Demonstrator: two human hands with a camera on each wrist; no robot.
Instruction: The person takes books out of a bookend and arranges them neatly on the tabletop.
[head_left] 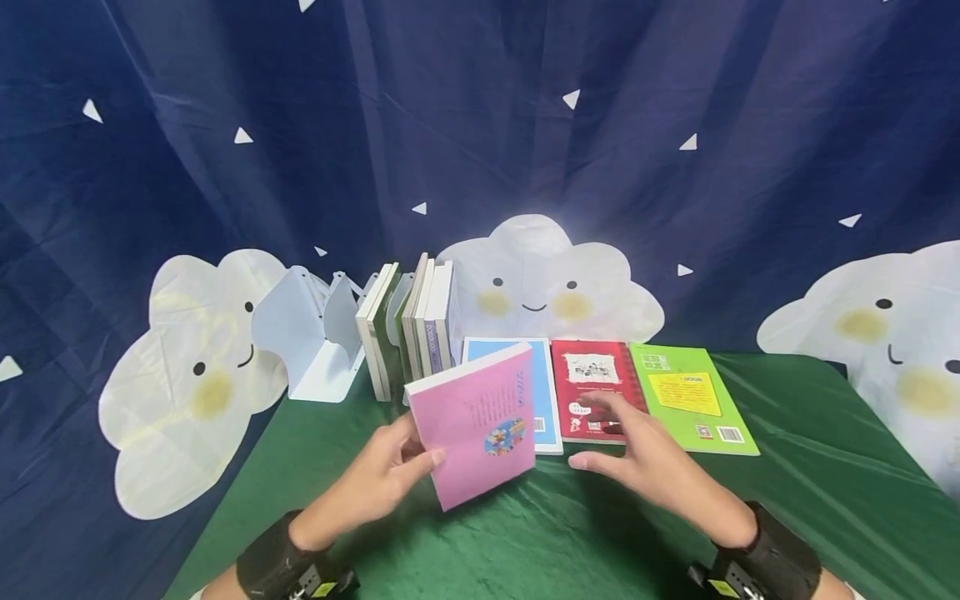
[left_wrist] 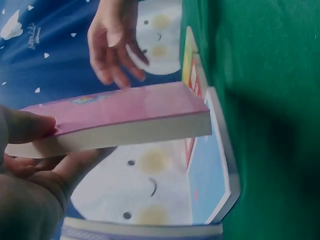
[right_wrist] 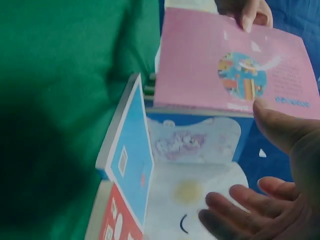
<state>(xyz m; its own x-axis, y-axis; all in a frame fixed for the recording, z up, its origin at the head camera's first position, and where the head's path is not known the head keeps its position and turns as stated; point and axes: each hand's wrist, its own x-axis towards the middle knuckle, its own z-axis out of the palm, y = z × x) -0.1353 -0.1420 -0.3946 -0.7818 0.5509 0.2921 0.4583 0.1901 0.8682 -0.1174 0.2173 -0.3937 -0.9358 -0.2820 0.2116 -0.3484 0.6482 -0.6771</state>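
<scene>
A pink book (head_left: 480, 429) is held up above the green cloth, tilted, its cover with a round picture facing me. My left hand (head_left: 390, 467) grips its left edge, thumb on the cover and fingers behind. To its right, my right hand (head_left: 637, 446) hovers apart from the book with fingers spread and slightly bent, over the red book. In the right wrist view the right hand (right_wrist: 280, 185) holds nothing. Lying flat behind are a blue book (head_left: 548, 408), partly hidden by the pink one, a red book (head_left: 581, 421) and a green book (head_left: 686, 400).
Several books (head_left: 427, 321) stand upright at the back left, among white metal bookends (head_left: 330, 371). Behind the green-covered table (head_left: 600, 533) hangs a dark blue curtain (head_left: 480, 108) with white smiling clouds (head_left: 532, 258).
</scene>
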